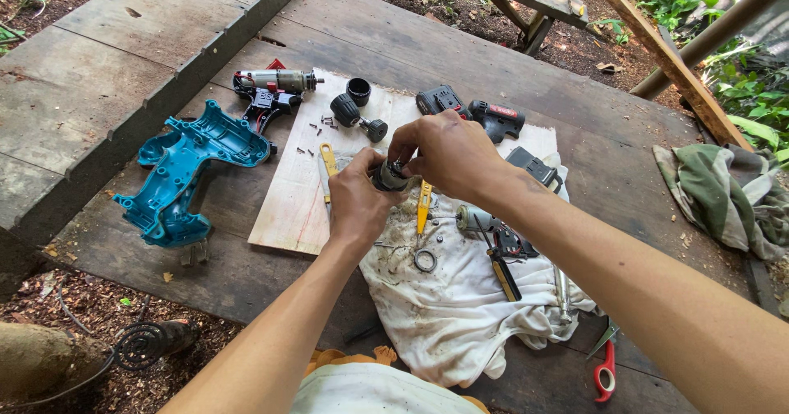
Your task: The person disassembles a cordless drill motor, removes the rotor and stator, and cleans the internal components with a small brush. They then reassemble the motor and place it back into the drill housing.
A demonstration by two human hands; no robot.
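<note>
My left hand (355, 204) grips a small dark cylindrical drill part (386, 177) above a stained white cloth (448, 299). My right hand (444, 152) pinches the top end of the same part with its fingertips. Below my hands lie yellow-handled snips (422, 208), a metal ring (425, 259) and a yellow-and-black tool (501, 270). A teal drill housing shell (185, 171) lies to the left on the wooden platform. The drill motor with its switch (271, 89) rests behind it.
A pale wooden board (288, 200) carries small screws (316, 126), a black chuck piece (357, 118) and a black cap (358, 91). Two battery packs (472, 111) lie behind my hands. Red-handled scissors (606, 373) are at the lower right, a camouflage cloth (723, 192) at the right.
</note>
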